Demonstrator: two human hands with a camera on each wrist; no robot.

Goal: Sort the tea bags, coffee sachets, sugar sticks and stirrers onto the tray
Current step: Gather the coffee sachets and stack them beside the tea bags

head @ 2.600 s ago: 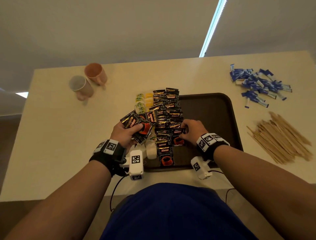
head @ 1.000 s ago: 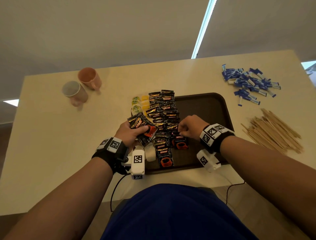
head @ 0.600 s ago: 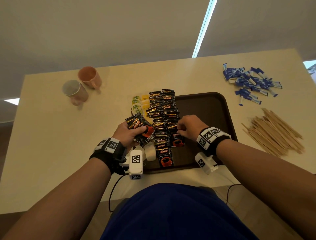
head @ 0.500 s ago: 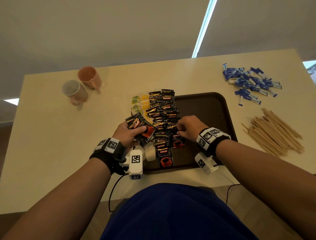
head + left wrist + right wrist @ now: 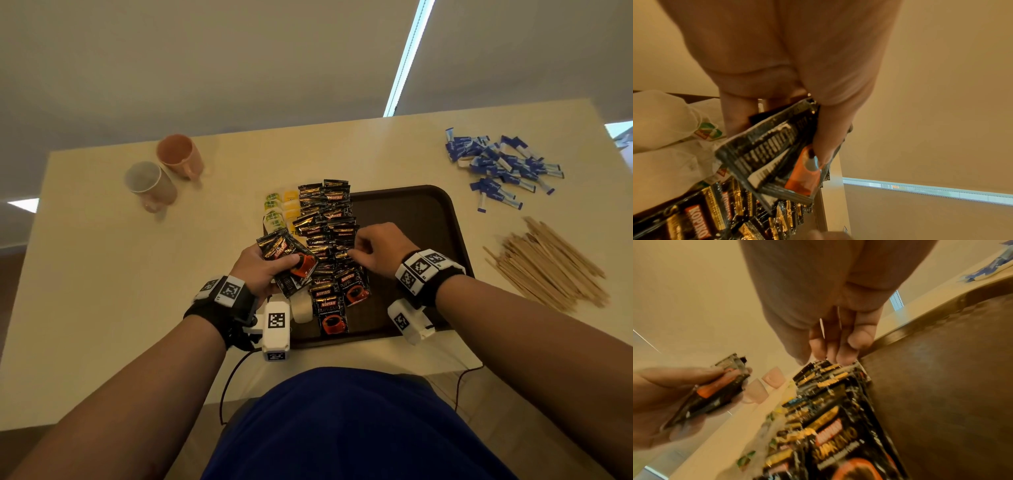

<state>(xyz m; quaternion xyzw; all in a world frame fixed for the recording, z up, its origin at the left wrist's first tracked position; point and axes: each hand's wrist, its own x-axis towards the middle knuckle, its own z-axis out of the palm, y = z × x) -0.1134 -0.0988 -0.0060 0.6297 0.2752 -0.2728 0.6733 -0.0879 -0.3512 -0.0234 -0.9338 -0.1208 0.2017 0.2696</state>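
Note:
A dark brown tray (image 5: 411, 219) lies in front of me. Down its left part runs an overlapping row of black coffee sachets (image 5: 325, 212), with tea bags (image 5: 277, 212) beside it at the tray's left edge. My left hand (image 5: 274, 263) grips a small stack of coffee sachets (image 5: 287, 263) just left of the row; the left wrist view shows the stack (image 5: 777, 154) held between thumb and fingers. My right hand (image 5: 356, 253) is curled over the middle of the row, with its fingertips (image 5: 838, 356) and thumb pinching a sachet's edge there.
Blue sugar sticks (image 5: 500, 168) lie in a heap at the far right of the table. Wooden stirrers (image 5: 548, 263) are piled right of the tray. Two mugs (image 5: 178, 154) (image 5: 147, 181) stand at the far left. The tray's right half (image 5: 941, 386) is bare.
My right hand left the sachet near the tray's front and moved up to the middle of the row. The left hand kept its stack and barely moved.

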